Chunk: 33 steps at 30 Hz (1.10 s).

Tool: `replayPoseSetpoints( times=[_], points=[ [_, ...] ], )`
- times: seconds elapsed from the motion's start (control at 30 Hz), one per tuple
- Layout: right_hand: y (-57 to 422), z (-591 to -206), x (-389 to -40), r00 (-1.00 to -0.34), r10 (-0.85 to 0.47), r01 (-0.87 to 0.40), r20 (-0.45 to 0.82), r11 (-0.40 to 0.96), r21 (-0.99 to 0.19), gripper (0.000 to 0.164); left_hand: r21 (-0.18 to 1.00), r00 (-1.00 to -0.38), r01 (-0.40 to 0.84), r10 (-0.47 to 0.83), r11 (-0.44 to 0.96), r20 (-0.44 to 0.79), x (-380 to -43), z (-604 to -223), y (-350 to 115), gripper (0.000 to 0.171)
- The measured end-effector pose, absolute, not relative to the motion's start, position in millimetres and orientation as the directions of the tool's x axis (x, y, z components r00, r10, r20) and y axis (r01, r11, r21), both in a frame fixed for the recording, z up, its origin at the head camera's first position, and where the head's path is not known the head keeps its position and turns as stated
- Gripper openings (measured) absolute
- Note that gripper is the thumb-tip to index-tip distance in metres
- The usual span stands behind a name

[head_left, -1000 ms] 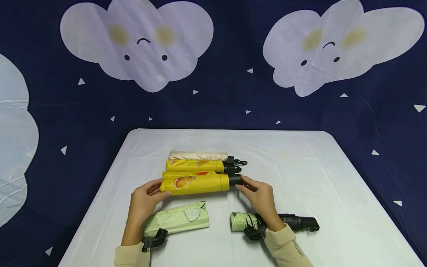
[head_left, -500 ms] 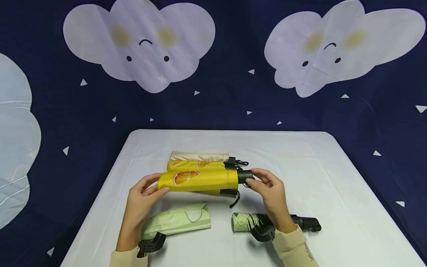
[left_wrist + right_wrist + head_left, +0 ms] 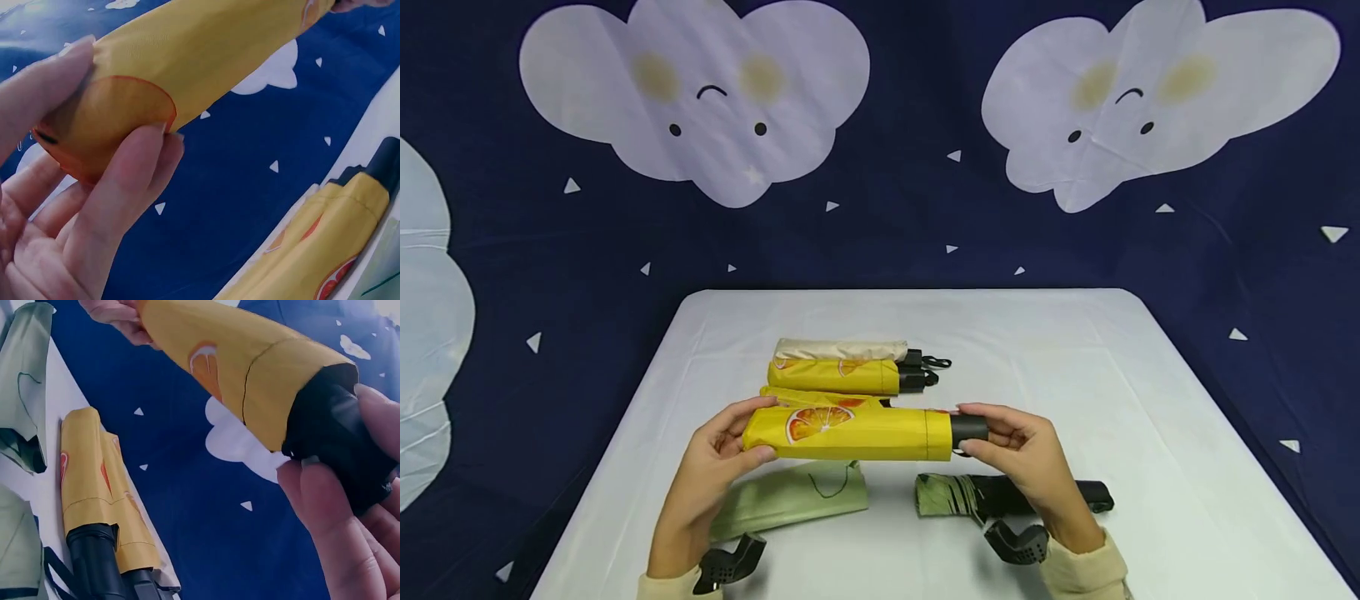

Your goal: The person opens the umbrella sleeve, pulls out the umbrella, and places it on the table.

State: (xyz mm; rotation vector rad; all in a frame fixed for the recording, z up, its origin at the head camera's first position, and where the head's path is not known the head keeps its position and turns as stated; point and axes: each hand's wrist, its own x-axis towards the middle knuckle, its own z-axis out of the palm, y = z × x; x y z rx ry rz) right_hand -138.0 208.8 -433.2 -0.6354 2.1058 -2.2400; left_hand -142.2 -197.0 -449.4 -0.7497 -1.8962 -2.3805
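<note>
A folded yellow umbrella (image 3: 880,437) in a sleeve printed with orange slices is held level above the table, between both hands. My left hand (image 3: 703,471) pinches the closed end of its sleeve, thumb and fingers on either side of the cloth. At the other end, my right hand (image 3: 1030,458) grips the black handle (image 3: 337,425) with thumb and fingertips. Below the left hand lies a flat pale green umbrella sleeve (image 3: 797,500). A folded green umbrella with a black handle (image 3: 943,496) lies under the right hand, partly hidden by the wrist.
Behind the held umbrella lie a second yellow umbrella (image 3: 786,396), largely covered in the head view, another yellow one (image 3: 827,377) and a cream one (image 3: 842,350), side by side. They rest on a white-covered table (image 3: 1037,350) before a dark blue cloud-print cloth (image 3: 917,225).
The held yellow umbrella has come up off the row, shifted right, then moved nearer to me, with both hands keeping its ends. The other umbrellas stay put.
</note>
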Motion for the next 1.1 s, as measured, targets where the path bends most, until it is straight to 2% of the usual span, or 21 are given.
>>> replayPoseSetpoints(
  times=[0.1,0.23,0.43,0.73,1.1],
  points=[
    [210,-434,-133,-0.909,-0.318,-0.249,0.27,-0.104,-0.963,0.044,0.921,-0.86,0.27,0.359,-0.281,0.362,-139,-451,-196,0.053],
    [212,-438,-129,-0.899,-0.383,-0.194,0.213,-0.087,-0.977,0.045,0.946,-0.843,0.245,0.435,-0.21,0.315,-136,-453,-193,0.05],
    [214,-445,-126,-0.886,-0.433,-0.162,0.165,-0.044,-0.986,0.045,0.958,-0.819,0.259,0.498,-0.121,0.284,-134,-455,-189,0.055],
    [212,-448,-128,-0.919,-0.371,-0.118,0.134,-0.065,-0.991,0.042,0.957,-0.848,0.29,0.458,-0.022,0.267,-133,-450,-182,0.054],
    [222,-451,-134,-0.95,-0.292,-0.089,0.106,-0.073,-0.993,0.039,0.959,-0.866,0.281,0.417,-0.046,0.274,-135,-448,-191,0.052]
  ],
)
